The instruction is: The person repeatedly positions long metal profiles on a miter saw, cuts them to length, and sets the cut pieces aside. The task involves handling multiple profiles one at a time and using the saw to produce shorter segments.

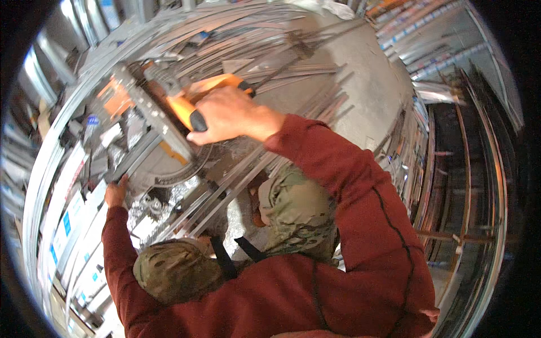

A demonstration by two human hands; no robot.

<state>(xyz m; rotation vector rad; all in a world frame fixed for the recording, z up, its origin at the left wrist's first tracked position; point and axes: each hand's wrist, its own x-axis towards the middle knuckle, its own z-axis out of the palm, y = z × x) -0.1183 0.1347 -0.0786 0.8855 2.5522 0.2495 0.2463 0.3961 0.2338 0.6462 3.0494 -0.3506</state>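
Right hand (225, 112) is wrapping closed around the orange handle (181, 110) of what's looking like a chop saw (149, 110), fingers curling over it and thumb pointing down by the black end, all of it blurring a little. So yeah, that grip is holding, not hanging wide. Saw's grey body is sitting just left of the grip, and its rounded base (169, 163) is showing below and to the left, with a yellow-orange strip (173, 152) lying across it. Down and left of the grip, past that base, the left hand (115, 193) is resting its fingers at the near end of a grey bar (135, 156), which is running up toward the saw. Can't tell if those fingers are actually pinching the bar or just touching it, since they're showing too small. Just below the right hand, long thin metal strips (248, 174) are running on a slant, passing beside a camo-covered knee (298, 205). More strips (225, 28) are lying in a messy spread beyond the grip, and a patch of pale floor (366, 90) is showing off to its right. Way over right of the grip, tall racking (465, 186) is standing, bending with the fisheye. Maroon sleeves (360, 174) are covering both arms.
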